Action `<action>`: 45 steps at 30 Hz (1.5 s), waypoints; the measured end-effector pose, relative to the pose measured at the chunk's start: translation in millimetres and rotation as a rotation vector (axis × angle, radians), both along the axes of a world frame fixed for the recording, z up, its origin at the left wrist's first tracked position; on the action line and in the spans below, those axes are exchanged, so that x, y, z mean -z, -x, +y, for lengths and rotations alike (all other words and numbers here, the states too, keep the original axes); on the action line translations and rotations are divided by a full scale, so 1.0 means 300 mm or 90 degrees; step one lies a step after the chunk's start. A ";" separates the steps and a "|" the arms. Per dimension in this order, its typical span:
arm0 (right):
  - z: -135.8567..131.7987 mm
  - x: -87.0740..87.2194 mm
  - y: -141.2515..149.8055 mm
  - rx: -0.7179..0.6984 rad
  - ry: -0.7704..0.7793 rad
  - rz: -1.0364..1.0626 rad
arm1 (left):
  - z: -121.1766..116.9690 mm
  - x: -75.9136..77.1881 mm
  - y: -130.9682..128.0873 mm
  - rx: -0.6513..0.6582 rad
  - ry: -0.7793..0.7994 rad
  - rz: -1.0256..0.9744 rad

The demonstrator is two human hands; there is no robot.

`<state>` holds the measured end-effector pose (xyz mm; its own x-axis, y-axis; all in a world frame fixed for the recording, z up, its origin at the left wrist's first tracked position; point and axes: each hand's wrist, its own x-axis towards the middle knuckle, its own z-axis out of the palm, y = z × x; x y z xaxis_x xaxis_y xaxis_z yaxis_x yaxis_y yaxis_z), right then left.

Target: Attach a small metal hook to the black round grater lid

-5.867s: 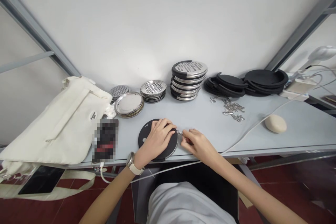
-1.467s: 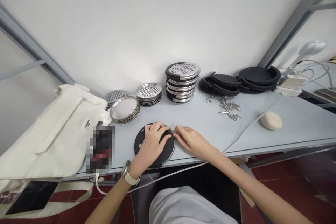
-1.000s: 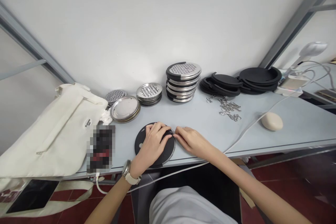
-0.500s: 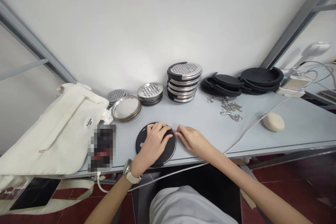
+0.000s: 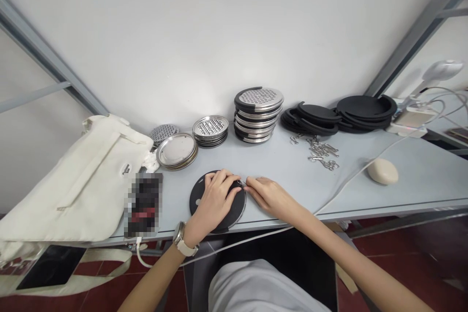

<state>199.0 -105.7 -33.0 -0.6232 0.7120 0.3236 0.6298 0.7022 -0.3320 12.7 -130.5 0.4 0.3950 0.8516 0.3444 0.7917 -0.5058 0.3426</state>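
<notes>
A black round disc with a thin silver rim lies at the front edge of the table. My left hand rests across it, fingers curled, with thumb and fingertips gripping its right side. At that rim, my right hand pinches a small metal clip between thumb and forefinger. The clip is mostly hidden by the fingertips, so I cannot tell whether it is hooked to the disc. Farther right lies a pile of loose metal clips.
Behind stand a tall stack of black-edged graters, grater plates and plain metal plates. Black round covers are piled at the back right. A white bag, a blurred dark object, a cream rounded object and a white cable surround the work spot.
Both hands keep nearly the same pose at the disc's rim, with only a slight shift of the fingertips. The whole view has moved a little.
</notes>
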 end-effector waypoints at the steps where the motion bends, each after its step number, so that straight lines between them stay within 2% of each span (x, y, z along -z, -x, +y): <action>1: 0.000 0.000 0.000 -0.002 -0.002 -0.003 | 0.000 0.000 0.000 0.001 0.001 -0.001; 12: 0.009 0.008 0.008 0.015 -0.024 -0.036 | 0.001 0.005 0.002 -0.007 0.004 0.011; 28: -0.003 -0.009 0.005 0.002 0.003 -0.003 | 0.003 0.006 0.004 0.009 0.002 -0.002; 45: -0.009 -0.005 0.006 0.030 0.012 0.014 | 0.000 0.002 0.001 0.008 0.004 -0.012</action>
<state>197.2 -108.4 -31.6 -0.5822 0.7462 0.3229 0.6545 0.6657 -0.3583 12.5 -130.4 -0.1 0.3999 0.8485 0.3465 0.7785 -0.5140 0.3602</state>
